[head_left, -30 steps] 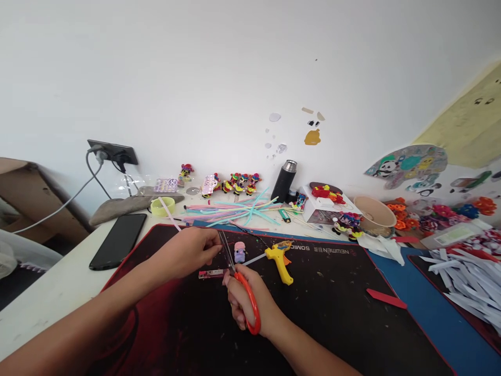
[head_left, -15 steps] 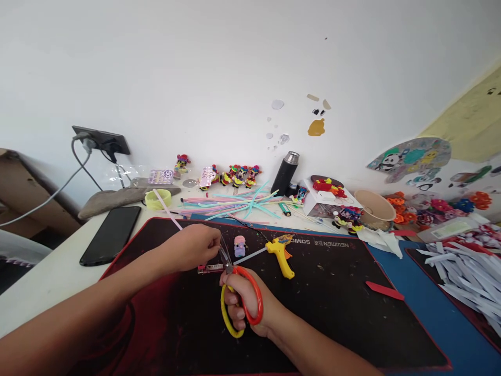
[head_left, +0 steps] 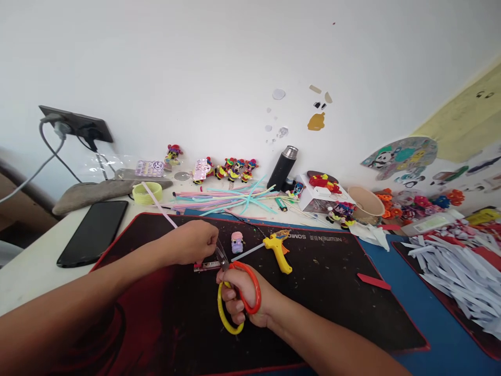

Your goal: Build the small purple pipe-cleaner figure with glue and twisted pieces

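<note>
My right hand (head_left: 240, 295) grips a pair of scissors (head_left: 222, 257) by red and yellow handles, with the fingers through the loops. The blades point up and left to my left hand (head_left: 195, 240), where the fingers are pinched together. A pale lilac pipe cleaner (head_left: 159, 204) runs from that closed hand up and left past a yellow-green ring roll (head_left: 147, 194). Its end near the blades is hidden by the fingers. Just below the left hand lies a small red lighter-like object (head_left: 206, 266). A pink and purple little figure (head_left: 237, 243) stands to the right of the blades.
A yellow glue gun (head_left: 278, 251) lies on the black mat (head_left: 313, 303). Behind are loose pipe cleaners (head_left: 223, 200), a black thermos (head_left: 282, 168) and several small figures (head_left: 237, 169). A phone (head_left: 93, 233) sits left; white paper strips (head_left: 457, 277) are heaped right.
The whole view has shifted slightly, so the bench things sit further left in the picture. Both hands keep nearly the same pose, the scissors still at the left fingertips.
</note>
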`<state>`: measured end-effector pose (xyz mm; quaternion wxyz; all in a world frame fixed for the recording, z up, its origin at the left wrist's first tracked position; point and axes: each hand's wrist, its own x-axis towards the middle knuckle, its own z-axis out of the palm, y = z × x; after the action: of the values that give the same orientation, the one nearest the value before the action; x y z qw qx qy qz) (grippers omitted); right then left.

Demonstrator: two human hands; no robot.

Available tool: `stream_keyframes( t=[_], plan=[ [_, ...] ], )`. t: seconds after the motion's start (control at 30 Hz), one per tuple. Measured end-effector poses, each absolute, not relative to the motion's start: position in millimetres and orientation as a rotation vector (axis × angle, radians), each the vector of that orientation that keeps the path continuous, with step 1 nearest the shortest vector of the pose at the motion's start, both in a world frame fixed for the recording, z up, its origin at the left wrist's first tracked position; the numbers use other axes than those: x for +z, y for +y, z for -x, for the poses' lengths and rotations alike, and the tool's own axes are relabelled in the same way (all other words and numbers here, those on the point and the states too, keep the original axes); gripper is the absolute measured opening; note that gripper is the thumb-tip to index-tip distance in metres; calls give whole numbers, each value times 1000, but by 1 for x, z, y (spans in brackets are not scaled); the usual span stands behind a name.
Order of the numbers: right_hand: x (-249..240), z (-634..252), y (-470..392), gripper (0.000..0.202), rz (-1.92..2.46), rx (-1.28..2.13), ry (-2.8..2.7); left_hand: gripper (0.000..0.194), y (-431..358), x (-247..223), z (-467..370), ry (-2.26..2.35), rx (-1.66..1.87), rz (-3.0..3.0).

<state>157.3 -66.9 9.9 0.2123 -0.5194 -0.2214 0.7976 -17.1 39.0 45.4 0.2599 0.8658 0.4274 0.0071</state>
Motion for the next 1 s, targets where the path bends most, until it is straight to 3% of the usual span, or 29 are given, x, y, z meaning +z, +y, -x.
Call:
stream_keyframes(
  t=[1.0],
  plan=[
    [7, -158, -67, 17, 1460, 2217, -602, 15, 40, 51, 13, 1123, -59, -2262]
  ],
)
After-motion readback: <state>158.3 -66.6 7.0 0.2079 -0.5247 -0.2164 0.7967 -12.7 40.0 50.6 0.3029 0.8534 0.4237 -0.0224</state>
